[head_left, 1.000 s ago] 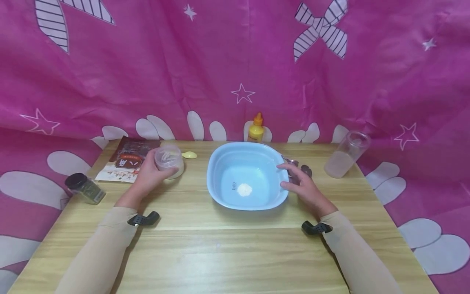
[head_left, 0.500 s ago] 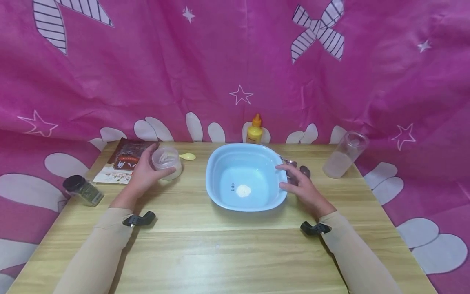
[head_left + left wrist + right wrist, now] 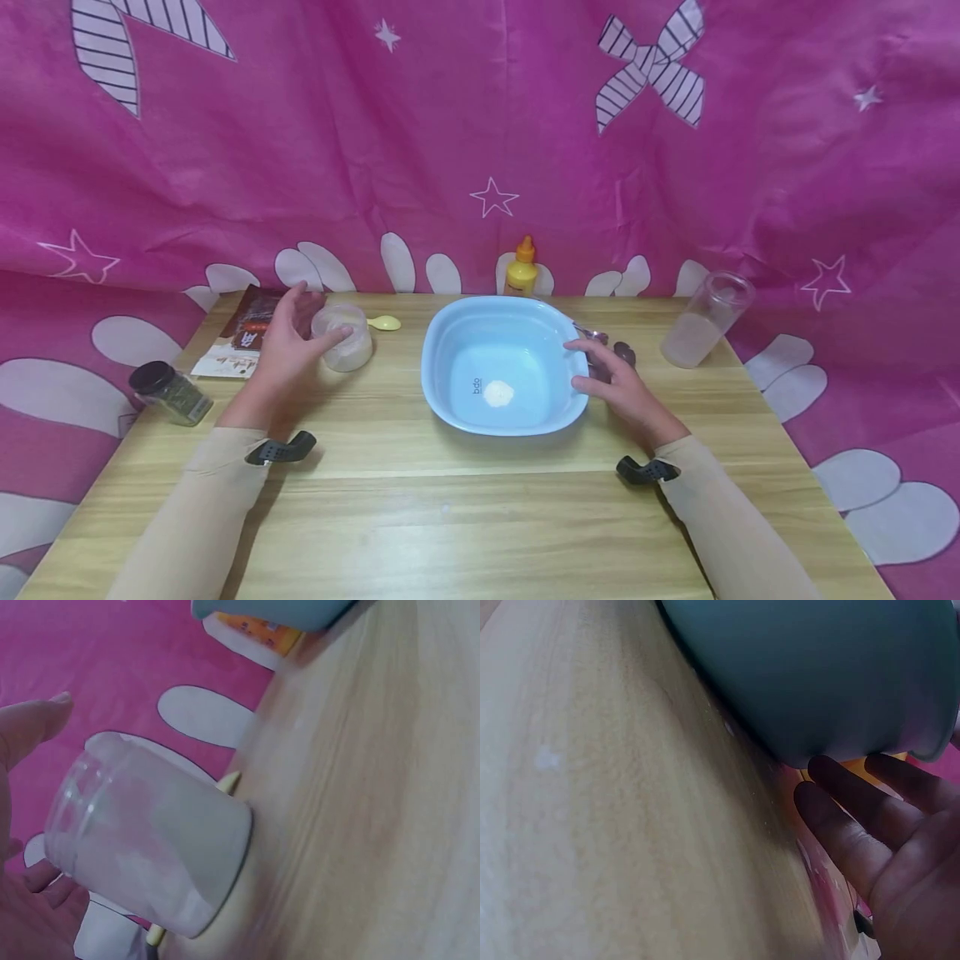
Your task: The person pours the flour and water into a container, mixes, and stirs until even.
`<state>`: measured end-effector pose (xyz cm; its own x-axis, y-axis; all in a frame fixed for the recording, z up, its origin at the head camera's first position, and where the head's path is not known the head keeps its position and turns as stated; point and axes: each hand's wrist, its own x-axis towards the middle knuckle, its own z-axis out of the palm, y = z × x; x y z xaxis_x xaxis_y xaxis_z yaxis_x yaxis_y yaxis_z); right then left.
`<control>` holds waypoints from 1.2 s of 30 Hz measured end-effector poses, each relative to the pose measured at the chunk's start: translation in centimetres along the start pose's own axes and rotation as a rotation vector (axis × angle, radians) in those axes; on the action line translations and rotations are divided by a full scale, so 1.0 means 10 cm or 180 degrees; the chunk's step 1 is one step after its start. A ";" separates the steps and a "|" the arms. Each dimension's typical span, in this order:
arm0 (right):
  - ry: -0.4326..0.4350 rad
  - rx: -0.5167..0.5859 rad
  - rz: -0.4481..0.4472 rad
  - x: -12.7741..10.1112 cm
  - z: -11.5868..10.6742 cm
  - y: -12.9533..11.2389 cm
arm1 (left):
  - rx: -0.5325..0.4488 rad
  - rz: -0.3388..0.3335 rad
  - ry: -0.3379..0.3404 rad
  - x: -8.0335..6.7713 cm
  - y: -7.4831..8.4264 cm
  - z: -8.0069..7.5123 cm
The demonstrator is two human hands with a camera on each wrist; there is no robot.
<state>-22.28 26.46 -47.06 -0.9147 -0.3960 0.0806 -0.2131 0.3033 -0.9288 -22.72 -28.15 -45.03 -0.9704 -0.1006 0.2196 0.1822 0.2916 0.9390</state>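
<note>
A light blue plastic basin (image 3: 461,333) stands mid-table with a small heap of white powder (image 3: 498,392) on its bottom. At its right side, my right hand (image 3: 618,387) holds the rim. In the right wrist view several fingers (image 3: 847,840) lie against and just below the outside of the basin (image 3: 817,675). My left hand (image 3: 288,346) is spread beside a clear plastic jar (image 3: 348,350), thumb near its top and fingers behind. The left wrist view shows the jar (image 3: 157,832) upright on the table with pale powder in it, a gap between it and the thumb.
A yellow spoon (image 3: 385,323) lies right of the jar. Left are a brown-and-white packet (image 3: 236,337) and a black-lidded jar of green flakes (image 3: 172,393). Behind the basin stands a yellow squeeze bottle (image 3: 521,271); metal spoons (image 3: 622,354) and a clear tumbler (image 3: 697,329) are at right.
My left hand has let go of the jar and drawn slightly left, its fingers spreading. The jar stays where it was. My right hand keeps its place on the basin rim.
</note>
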 end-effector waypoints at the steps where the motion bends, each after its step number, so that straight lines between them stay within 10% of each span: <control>1: -0.0002 -0.0001 0.0001 0.00 0.00 0.00 | -0.0035 0.0044 0.0020 0.00 0.02 0.01; 13: -0.0015 0.0043 -0.0120 -0.01 -0.01 -0.02 | -0.0296 0.0737 0.0264 -0.05 0.25 0.18; 21: 0.0034 0.0007 -0.0181 -0.02 -0.03 -0.02 | -0.0425 0.1006 -0.0009 -0.14 0.38 0.42; 36: 0.0187 0.0228 -0.0276 -0.03 -0.15 0.00 | -0.0328 0.0810 -0.0765 -0.32 0.30 0.87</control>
<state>-22.53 27.84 -46.51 -0.9129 -0.3660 0.1807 -0.2690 0.2065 -0.9407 -20.41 -18.71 -45.22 -0.8992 0.1929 0.3926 0.4258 0.1797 0.8868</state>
